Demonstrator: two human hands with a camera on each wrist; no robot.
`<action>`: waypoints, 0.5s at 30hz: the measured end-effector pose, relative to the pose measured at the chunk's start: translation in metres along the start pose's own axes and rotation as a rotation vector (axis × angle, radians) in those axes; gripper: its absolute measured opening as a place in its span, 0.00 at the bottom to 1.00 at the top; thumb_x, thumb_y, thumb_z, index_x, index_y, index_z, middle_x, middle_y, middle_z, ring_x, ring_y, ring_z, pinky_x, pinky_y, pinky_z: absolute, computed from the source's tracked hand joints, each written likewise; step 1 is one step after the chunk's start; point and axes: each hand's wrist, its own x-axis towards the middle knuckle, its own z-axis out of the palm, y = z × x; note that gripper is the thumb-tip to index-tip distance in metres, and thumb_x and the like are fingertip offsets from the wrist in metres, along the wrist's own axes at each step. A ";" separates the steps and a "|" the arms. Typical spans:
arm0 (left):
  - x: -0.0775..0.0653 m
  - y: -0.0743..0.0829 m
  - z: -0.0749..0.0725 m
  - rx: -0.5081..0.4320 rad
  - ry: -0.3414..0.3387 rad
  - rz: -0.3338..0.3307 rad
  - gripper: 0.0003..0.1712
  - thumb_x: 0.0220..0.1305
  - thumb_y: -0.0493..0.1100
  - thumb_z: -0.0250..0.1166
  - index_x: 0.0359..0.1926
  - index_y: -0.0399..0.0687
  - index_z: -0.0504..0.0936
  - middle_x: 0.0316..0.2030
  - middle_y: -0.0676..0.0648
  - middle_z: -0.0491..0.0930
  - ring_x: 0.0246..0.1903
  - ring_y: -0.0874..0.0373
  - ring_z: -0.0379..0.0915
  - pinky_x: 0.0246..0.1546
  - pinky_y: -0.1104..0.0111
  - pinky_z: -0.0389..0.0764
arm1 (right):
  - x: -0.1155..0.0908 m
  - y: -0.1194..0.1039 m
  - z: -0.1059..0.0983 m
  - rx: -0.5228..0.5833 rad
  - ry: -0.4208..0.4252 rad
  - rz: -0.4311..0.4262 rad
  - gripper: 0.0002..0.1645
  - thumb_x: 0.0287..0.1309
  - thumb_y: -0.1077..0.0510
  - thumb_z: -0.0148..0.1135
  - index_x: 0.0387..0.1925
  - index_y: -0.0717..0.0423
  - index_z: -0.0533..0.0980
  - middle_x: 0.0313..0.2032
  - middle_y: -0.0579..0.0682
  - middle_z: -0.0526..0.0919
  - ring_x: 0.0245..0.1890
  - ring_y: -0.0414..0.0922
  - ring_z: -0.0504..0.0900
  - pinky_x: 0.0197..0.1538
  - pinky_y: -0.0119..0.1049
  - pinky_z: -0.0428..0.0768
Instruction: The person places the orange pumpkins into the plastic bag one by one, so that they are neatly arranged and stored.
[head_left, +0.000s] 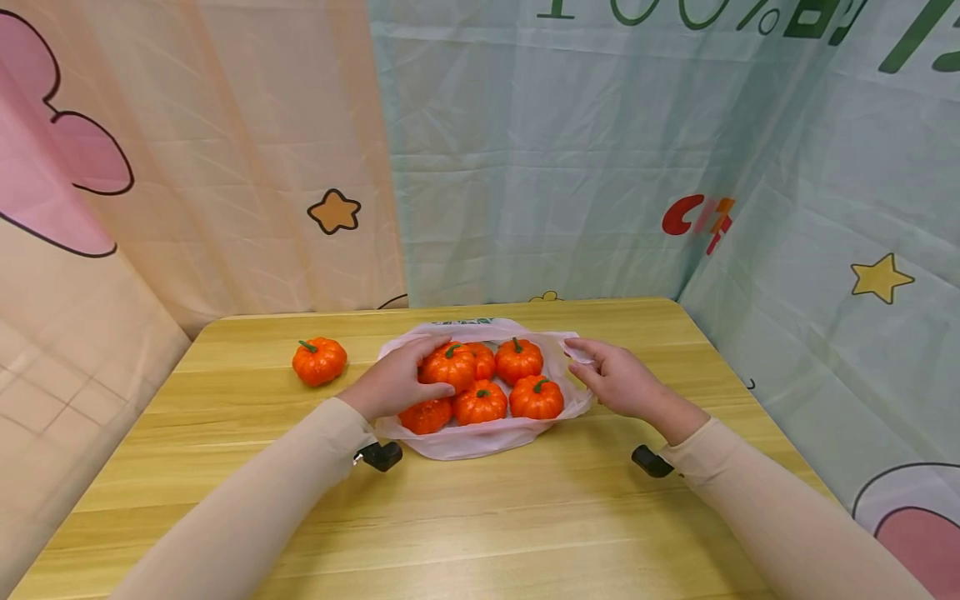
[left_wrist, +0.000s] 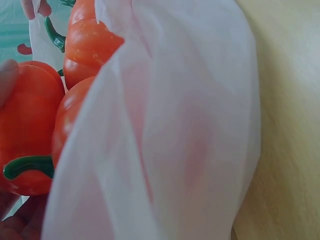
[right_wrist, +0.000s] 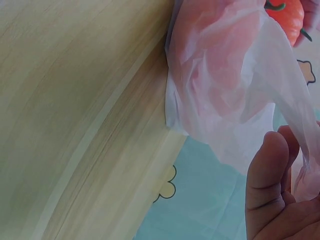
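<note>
A thin whitish plastic bag [head_left: 480, 443] lies spread open on the table with several small orange toy pumpkins [head_left: 537, 398] in it. My left hand [head_left: 397, 379] grips one pumpkin [head_left: 450, 371] at the bag's left side, above the others. In the left wrist view, thumb and fingers lie on opposite sides of this green-stemmed pumpkin [left_wrist: 30, 135], and the bag's wall [left_wrist: 195, 120] covers much of the frame. My right hand [head_left: 628, 385] pinches the bag's right edge; the right wrist view shows the plastic [right_wrist: 220, 90] stretched up to the hand [right_wrist: 280, 195].
Another orange pumpkin [head_left: 319, 362] stands alone on the wooden table [head_left: 495, 525], left of the bag. Printed cloth [head_left: 525, 167] hangs behind the table and at both sides. A dark device [head_left: 652, 461] is worn at each wrist.
</note>
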 end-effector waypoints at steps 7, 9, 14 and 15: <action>0.000 0.002 0.001 0.026 0.009 0.018 0.49 0.64 0.51 0.77 0.81 0.51 0.63 0.76 0.45 0.68 0.72 0.43 0.68 0.76 0.45 0.69 | 0.000 0.000 0.001 0.004 0.000 -0.004 0.31 0.77 0.58 0.58 0.76 0.61 0.67 0.14 0.44 0.68 0.12 0.43 0.66 0.18 0.33 0.71; 0.000 0.002 0.001 0.029 0.011 0.023 0.49 0.64 0.50 0.77 0.81 0.50 0.63 0.76 0.44 0.68 0.72 0.43 0.68 0.77 0.45 0.68 | 0.000 0.000 0.001 0.002 0.001 -0.004 0.31 0.77 0.58 0.58 0.76 0.61 0.67 0.14 0.44 0.68 0.12 0.43 0.66 0.18 0.32 0.71; -0.001 0.002 0.001 0.040 0.014 0.023 0.49 0.64 0.51 0.76 0.81 0.50 0.63 0.76 0.44 0.68 0.73 0.42 0.68 0.77 0.45 0.68 | 0.000 -0.001 0.000 -0.006 0.003 -0.003 0.31 0.77 0.58 0.58 0.76 0.61 0.67 0.14 0.44 0.68 0.13 0.43 0.66 0.19 0.33 0.72; -0.001 0.002 0.000 0.041 0.015 0.022 0.49 0.64 0.52 0.76 0.81 0.50 0.63 0.76 0.44 0.68 0.73 0.42 0.67 0.76 0.45 0.68 | 0.000 -0.001 0.000 -0.006 0.002 -0.004 0.31 0.77 0.58 0.58 0.76 0.61 0.67 0.14 0.44 0.68 0.13 0.43 0.67 0.19 0.33 0.72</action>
